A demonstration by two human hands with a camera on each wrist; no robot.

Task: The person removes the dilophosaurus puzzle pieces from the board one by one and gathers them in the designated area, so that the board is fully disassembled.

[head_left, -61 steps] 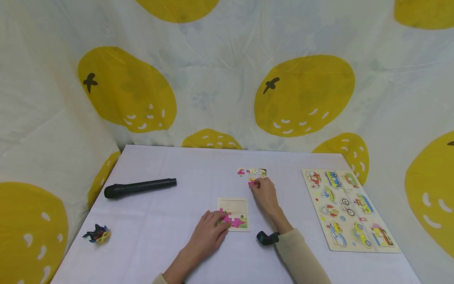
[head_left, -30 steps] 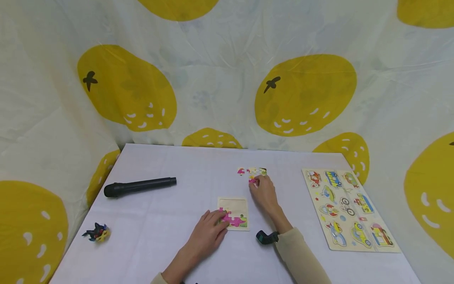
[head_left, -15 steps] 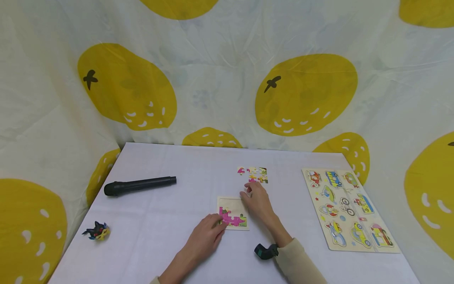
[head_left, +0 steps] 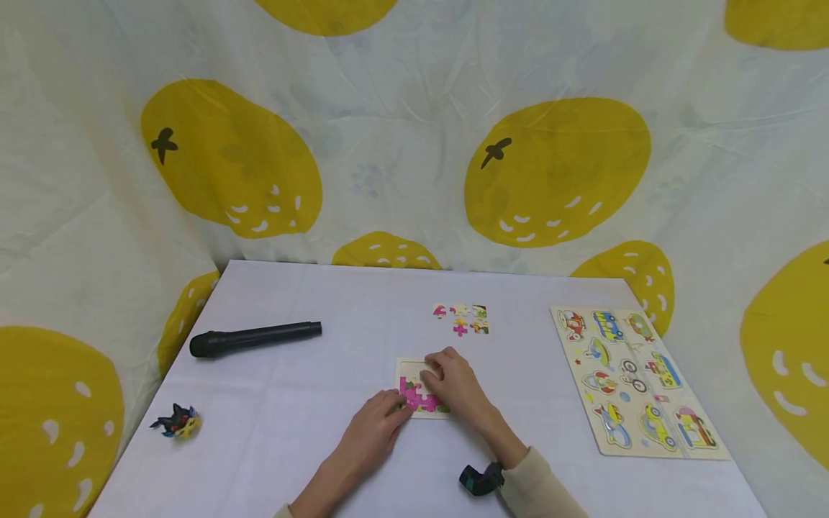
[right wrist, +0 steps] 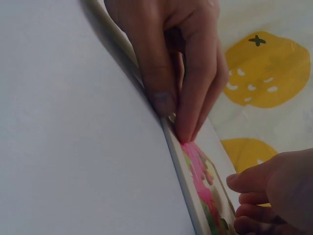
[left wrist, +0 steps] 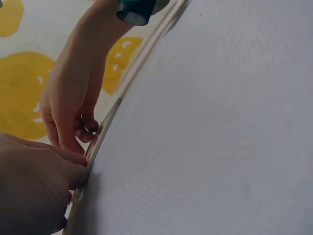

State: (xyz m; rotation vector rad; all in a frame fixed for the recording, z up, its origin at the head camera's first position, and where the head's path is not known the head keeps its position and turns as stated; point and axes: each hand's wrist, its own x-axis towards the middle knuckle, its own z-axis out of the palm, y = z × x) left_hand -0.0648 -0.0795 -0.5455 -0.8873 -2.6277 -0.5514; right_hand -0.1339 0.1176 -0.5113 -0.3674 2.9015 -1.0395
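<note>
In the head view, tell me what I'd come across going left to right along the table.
Toy figure → microphone → left hand → small puzzle frame → right hand → large puzzle board.

A black handheld microphone (head_left: 255, 339) lies on the left of the white-covered worktop (head_left: 278, 410), its rounded head leftward. Nearer the front edge sits a small black-and-yellow toy figure (head_left: 178, 421). On the right lies a wooden vehicle puzzle board (head_left: 633, 414), slightly angled. Behind hangs a pale curtain (head_left: 395, 158) printed with big yellow fruits.
</note>
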